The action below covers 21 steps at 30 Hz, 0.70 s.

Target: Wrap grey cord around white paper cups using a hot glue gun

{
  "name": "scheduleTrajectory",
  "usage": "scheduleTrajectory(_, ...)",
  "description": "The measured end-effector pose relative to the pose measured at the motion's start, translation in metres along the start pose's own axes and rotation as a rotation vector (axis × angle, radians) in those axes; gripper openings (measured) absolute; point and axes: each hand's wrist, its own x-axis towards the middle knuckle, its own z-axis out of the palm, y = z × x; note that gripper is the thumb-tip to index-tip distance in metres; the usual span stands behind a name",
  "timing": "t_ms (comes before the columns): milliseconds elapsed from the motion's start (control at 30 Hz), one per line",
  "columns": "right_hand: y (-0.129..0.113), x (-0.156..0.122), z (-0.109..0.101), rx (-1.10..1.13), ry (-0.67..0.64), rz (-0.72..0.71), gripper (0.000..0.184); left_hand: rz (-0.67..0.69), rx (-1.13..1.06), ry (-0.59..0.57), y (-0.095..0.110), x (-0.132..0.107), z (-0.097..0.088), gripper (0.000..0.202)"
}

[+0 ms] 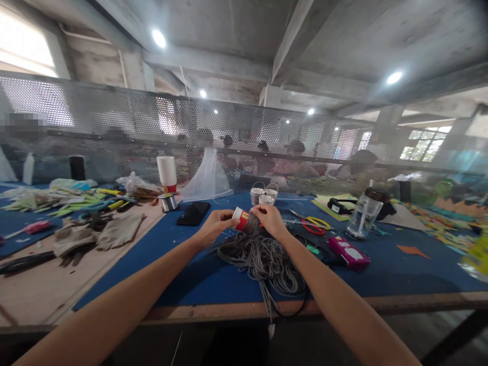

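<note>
Blue matting (198, 288) covers much of the long table (30, 297). Near the middle of the frame, a tilted red and white paper cup (241, 218) is held over a big heap of grey cord (263, 254). The step looks like working cord at the cup, so the next move calls for a steady cup. From lower left, the left hand (218, 223) pinches it, thumb against fingers. From lower right, the right hand (269, 216) bends down, fingers close together beside the cup; I can't tell if they grip cord.
</note>
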Motion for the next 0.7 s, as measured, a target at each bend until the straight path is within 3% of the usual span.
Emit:
scheduleTrajectory(200, 0.0, -0.002, -0.002, 0.206, -0.044, 0.117, 0.054, 0.009, -0.063, 0.072, -0.004, 0.003, -0.003, 0.034)
scheduleTrajectory(433, -0.005, -0.005, 0.004, 0.231, -0.184, 0.099, 0.056, 0.001, -0.161, 0.175, -0.01, 0.008, -0.008, 0.033)
scheduleTrajectory(700, -0.009, -0.01, 0.006, 0.233, -0.148, 0.039, 0.058, -0.06, -0.296, 0.24, -0.01, 0.01, -0.011, 0.027)
